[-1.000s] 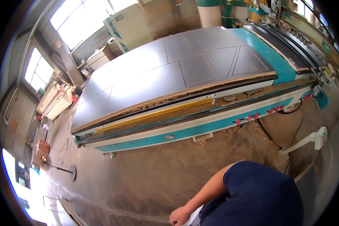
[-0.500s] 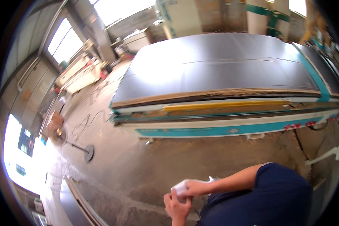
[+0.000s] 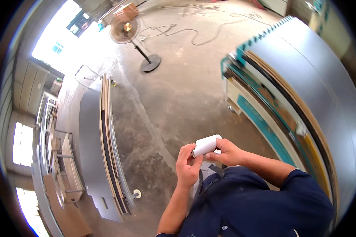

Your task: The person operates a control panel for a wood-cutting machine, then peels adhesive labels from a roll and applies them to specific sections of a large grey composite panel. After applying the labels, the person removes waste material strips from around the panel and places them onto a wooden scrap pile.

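Note:
A small white roll [image 3: 205, 145], which looks like paper or labels, is held in front of my body at waist height. My left hand [image 3: 188, 166] grips its left end, with the thumb below and the fingers curled round the edge. At the other end, my right hand [image 3: 228, 152] pinches it between thumb and fingers. The roll is slightly tilted, its right end higher. Its underside is partly hidden by my fingers.
Right of me stands a large machine table [image 3: 261, 130] stacked with dark grey boards [image 3: 304, 59]. On the left, more grey panels [image 3: 91, 138] lie stacked on a wheeled cart. A pedestal fan [image 3: 149, 63] stands ahead, with a cable [image 3: 203, 42] trailing across the concrete floor.
My view has swung to the left, so the machine table now lies on the right and the panel stack shows fully. Both hands still hold the white roll.

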